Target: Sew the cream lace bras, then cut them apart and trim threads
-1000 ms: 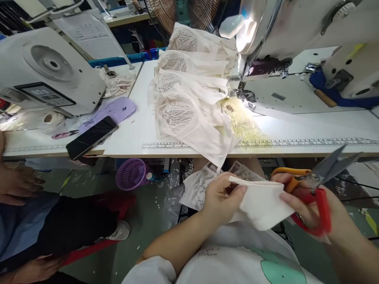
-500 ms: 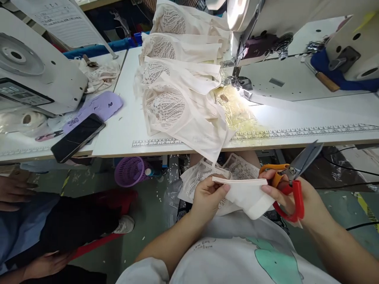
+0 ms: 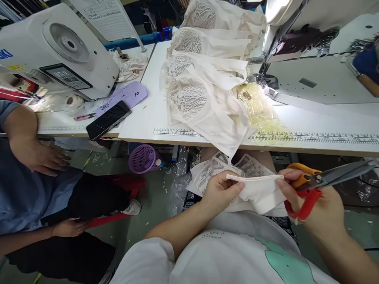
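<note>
My left hand (image 3: 220,191) pinches the left end of a small cream fabric piece (image 3: 260,193) in my lap. My right hand (image 3: 314,205) grips the piece's right end with its fingertips and also holds scissors (image 3: 322,183) with one orange and one red handle, blades pointing right. Lace pieces (image 3: 207,175) lie under the fabric on my knees. A strip of the fabric runs up to a chain of cream lace garments (image 3: 204,90) on the white table (image 3: 139,126).
A sewing machine (image 3: 310,39) stands at the right, with its lamp lighting yellowish plastic (image 3: 260,114). Another machine (image 3: 59,51), a black phone (image 3: 108,119) and a purple card (image 3: 127,96) lie at the left. A seated person's hand (image 3: 38,156) rests at the left. A purple basket (image 3: 143,158) is under the table.
The view has shifted right and down. My hands have kept hold of the cream piece, and the scissors have tipped flatter, blades now pointing right. The person at the left has come further into view.
</note>
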`<state>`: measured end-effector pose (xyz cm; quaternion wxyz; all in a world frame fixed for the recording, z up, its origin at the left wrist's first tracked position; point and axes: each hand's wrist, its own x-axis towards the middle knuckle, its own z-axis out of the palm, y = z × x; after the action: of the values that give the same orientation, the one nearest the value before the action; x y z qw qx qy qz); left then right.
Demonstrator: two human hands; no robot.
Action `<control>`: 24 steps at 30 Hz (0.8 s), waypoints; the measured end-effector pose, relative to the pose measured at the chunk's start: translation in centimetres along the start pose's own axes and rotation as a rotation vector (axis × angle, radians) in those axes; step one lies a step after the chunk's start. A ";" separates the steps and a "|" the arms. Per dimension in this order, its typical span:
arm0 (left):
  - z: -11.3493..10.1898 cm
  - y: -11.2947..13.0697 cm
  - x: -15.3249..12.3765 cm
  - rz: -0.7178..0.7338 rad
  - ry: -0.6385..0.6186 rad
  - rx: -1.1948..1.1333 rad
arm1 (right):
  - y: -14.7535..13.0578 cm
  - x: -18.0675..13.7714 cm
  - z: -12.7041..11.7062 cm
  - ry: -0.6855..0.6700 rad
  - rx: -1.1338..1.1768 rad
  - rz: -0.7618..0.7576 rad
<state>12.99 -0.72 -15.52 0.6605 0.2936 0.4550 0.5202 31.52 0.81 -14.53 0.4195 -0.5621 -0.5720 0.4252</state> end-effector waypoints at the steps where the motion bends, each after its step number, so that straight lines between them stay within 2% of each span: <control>1: -0.2 0.0 0.0 -0.006 -0.007 0.008 | -0.1 0.0 0.3 0.022 0.029 -0.008; 4: -0.9 0.0 -0.3 0.012 -0.026 0.051 | -0.2 -0.2 0.8 0.042 0.102 -0.011; 7: -1.9 0.5 -0.6 0.073 -0.056 0.125 | -0.5 -0.3 0.9 0.002 0.133 0.019; 8: -2.3 1.0 -0.7 0.097 -0.109 0.175 | -0.5 -0.3 0.8 -0.024 0.144 0.019; 12: -3.3 4.4 -1.0 0.282 -0.528 0.483 | -0.8 -0.3 0.3 -0.186 0.129 -0.008; 13: -3.1 5.2 -1.0 0.345 -0.582 0.581 | -0.9 -0.3 0.2 -0.246 0.089 -0.014; 15: -2.2 6.1 -1.1 0.445 -0.570 0.789 | -0.9 -0.4 0.0 -0.350 -0.004 -0.035; 18: -0.5 5.9 -1.0 0.436 -0.495 0.979 | -0.9 -0.7 0.1 -0.410 -0.070 -0.039; 21: 0.4 4.8 -0.8 0.303 -0.464 0.918 | -1.2 -0.8 0.2 -0.428 -0.051 -0.010; 24: 0.3 3.9 -0.7 0.205 -0.438 0.757 | -1.3 -0.6 0.2 -0.473 0.031 0.012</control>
<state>11.60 -0.22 -11.80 0.5323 0.6615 0.4312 0.3051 30.94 0.17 -13.32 0.2797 -0.4436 -0.6446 0.5563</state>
